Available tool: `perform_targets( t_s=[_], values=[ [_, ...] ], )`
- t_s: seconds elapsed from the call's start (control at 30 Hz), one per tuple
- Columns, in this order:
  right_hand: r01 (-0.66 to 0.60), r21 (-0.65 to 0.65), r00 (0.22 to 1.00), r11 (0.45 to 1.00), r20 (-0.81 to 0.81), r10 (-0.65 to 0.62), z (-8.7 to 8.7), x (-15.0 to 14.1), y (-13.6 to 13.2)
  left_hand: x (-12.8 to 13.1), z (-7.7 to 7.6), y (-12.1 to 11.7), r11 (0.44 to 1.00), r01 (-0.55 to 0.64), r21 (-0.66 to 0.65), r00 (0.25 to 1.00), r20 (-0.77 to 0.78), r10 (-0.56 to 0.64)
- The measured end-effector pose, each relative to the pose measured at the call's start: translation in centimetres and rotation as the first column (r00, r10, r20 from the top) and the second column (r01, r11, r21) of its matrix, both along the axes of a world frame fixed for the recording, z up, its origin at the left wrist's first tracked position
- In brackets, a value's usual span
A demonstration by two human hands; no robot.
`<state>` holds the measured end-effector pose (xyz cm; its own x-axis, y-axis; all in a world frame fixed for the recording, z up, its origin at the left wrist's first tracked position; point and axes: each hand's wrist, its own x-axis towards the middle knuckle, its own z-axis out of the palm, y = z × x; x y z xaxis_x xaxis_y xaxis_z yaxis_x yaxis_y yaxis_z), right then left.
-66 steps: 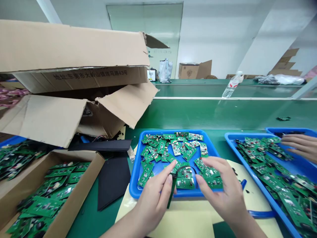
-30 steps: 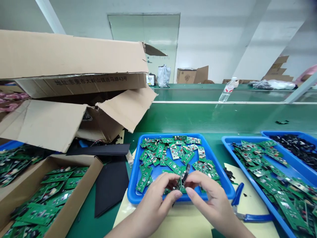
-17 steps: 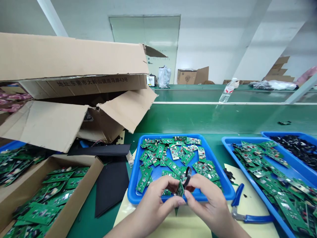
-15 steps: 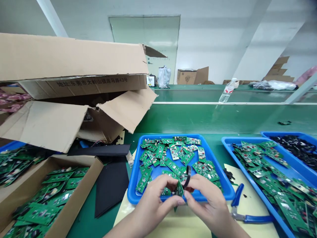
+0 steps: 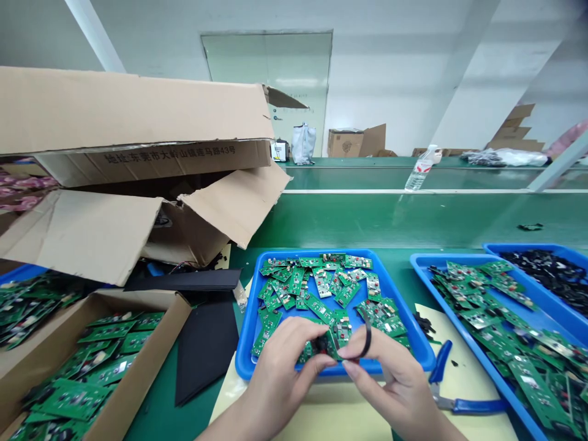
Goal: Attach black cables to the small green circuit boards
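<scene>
A small green circuit board (image 5: 329, 339) is pinched between the thumb and fingers of my left hand (image 5: 285, 370), tilted over the near edge of a blue tray (image 5: 399, 294). Part of that board is hidden by my fingers. My right hand (image 5: 390, 376) is closed on a thin black strip (image 5: 368, 335), which curls up past the index finger. Its fingertips are right beside the board's edge; whether the strip touches the board I cannot tell. Several green circuit boards (image 5: 320, 307) lie loosely in the tray beyond my hands.
Blue-handled cutters (image 5: 478, 405) lie on yellow paper at right. Beyond them are a second blue tray (image 5: 416, 264) of boards and another tray with black pieces (image 5: 546, 269). Left are a carton of boards (image 5: 163, 331), black sheets (image 5: 206, 355) and a large cardboard box (image 5: 133, 110).
My right hand has shifted slightly right and the black strip's loop has swung right and down. The board in my left hand has turned, showing more of its component side.
</scene>
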<state>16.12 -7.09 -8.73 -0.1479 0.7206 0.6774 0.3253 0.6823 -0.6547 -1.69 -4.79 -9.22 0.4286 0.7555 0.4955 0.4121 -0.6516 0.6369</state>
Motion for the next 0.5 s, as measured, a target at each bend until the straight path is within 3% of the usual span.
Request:
perform_targets(
  t_s=[0.17,0.4,0.5],
  values=[
    [-0.002,-0.02,1.0,1.0,-0.013,0.001,-0.1,0.0,-0.1,0.0,0.2,0.0,0.999,0.011,-0.047,1.0,0.022,-0.01],
    [-0.076,-0.297,0.983,0.952,-0.185,0.02,-1.4,-0.1,-0.6,0.1,0.1,0.2,0.987,0.074,-0.141,0.995,0.07,-0.064],
    [-0.083,-0.338,0.972,0.937,-0.233,0.003,-1.7,-0.1,-0.9,0.1,0.0,0.3,0.989,0.075,-0.123,0.994,0.093,-0.064]
  ],
)
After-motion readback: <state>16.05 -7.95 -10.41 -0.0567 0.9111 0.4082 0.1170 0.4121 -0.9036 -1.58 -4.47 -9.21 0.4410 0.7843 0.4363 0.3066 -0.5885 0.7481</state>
